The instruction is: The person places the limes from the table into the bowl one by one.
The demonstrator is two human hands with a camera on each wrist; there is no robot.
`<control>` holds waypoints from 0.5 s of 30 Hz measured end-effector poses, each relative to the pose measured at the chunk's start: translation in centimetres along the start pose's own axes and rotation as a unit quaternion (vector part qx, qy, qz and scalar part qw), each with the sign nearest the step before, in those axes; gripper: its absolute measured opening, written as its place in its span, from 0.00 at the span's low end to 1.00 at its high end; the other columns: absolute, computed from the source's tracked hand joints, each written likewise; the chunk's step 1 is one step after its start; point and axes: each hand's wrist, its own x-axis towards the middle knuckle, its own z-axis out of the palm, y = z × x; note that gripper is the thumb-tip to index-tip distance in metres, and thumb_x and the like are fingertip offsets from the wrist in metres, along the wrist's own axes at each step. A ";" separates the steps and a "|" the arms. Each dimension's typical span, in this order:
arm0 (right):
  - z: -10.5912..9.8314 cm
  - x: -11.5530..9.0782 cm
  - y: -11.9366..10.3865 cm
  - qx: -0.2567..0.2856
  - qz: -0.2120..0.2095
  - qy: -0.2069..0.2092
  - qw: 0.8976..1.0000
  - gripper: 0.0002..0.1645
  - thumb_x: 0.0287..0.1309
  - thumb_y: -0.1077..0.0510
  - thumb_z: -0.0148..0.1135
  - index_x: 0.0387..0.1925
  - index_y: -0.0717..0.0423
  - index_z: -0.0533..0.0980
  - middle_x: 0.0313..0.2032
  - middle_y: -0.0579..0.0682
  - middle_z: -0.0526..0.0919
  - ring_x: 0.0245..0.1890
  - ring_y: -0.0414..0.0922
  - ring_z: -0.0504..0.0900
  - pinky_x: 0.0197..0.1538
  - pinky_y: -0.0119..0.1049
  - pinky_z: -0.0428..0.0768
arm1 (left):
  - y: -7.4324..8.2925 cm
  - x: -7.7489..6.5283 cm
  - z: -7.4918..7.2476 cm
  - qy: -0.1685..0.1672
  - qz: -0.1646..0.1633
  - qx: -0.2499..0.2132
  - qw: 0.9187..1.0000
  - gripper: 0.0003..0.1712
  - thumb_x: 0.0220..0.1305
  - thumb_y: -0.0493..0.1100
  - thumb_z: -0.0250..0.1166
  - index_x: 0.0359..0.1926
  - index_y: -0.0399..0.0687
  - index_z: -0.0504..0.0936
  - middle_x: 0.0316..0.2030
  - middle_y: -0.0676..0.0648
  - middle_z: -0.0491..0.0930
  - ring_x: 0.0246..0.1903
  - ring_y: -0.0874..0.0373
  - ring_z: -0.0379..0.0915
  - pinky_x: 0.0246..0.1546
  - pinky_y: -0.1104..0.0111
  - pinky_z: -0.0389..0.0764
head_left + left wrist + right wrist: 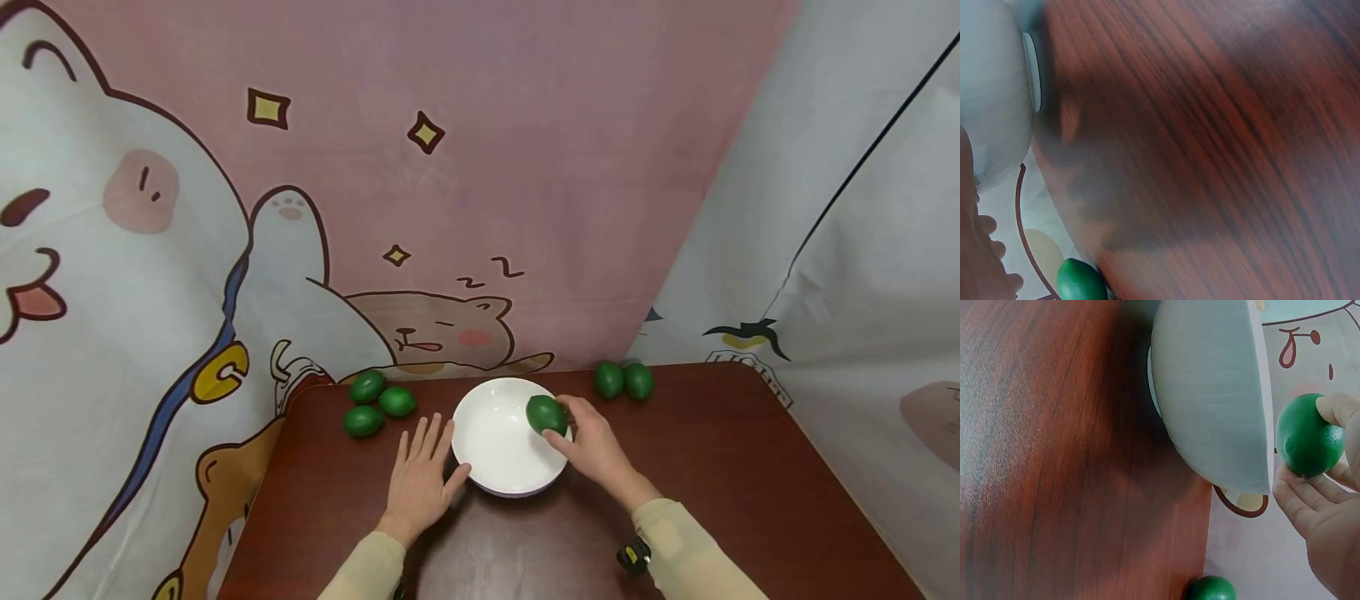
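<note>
A white bowl (pixel 502 450) stands on the brown table near its back edge. My right hand (pixel 596 446) grips a green lime (pixel 546 414) between thumb and fingers, over the bowl's right rim. The right wrist view shows this lime (pixel 1310 437) raised above the rim of the bowl (pixel 1216 394). My left hand (pixel 422 483) is at the bowl's left side, fingers spread and straight, holding nothing. In the left wrist view only part of that hand (pixel 985 250) shows, beside the bowl (pixel 994 87). The inside of the bowl is plain white where visible.
Three limes (pixel 367 403) lie in a group on the table's back left. Two more limes (pixel 624 381) sit side by side at the back right. A printed cloth (pixel 570 183) with cartoon animals hangs behind the table (pixel 750 483).
</note>
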 end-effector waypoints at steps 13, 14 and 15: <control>1.4 -0.6 -0.3 0.009 -0.033 -0.033 0.999 0.33 0.55 0.58 0.78 0.60 0.62 0.76 0.51 0.55 0.82 0.46 0.51 0.87 0.53 0.50 0.85 | 0.0 -0.1 0.1 0.015 0.003 -0.004 1.000 0.46 0.74 0.72 0.48 0.80 0.49 0.60 0.80 0.42 0.54 0.79 0.41 0.49 0.77 0.42 0.49; 1.5 -0.6 -0.3 0.009 -0.036 -0.035 0.999 0.32 0.54 0.59 0.78 0.60 0.62 0.77 0.51 0.55 0.83 0.46 0.51 0.87 0.52 0.49 0.85 | 0.0 -0.1 0.1 0.011 0.001 -0.003 1.000 0.46 0.74 0.72 0.48 0.81 0.50 0.59 0.81 0.42 0.53 0.79 0.41 0.49 0.77 0.42 0.48; 1.6 -0.6 -0.3 0.009 -0.042 -0.037 0.998 0.32 0.54 0.59 0.78 0.60 0.62 0.77 0.51 0.55 0.83 0.45 0.51 0.87 0.52 0.49 0.85 | 0.0 -0.1 0.1 0.008 0.000 -0.002 1.000 0.46 0.74 0.72 0.48 0.81 0.50 0.59 0.81 0.42 0.53 0.79 0.41 0.48 0.77 0.42 0.47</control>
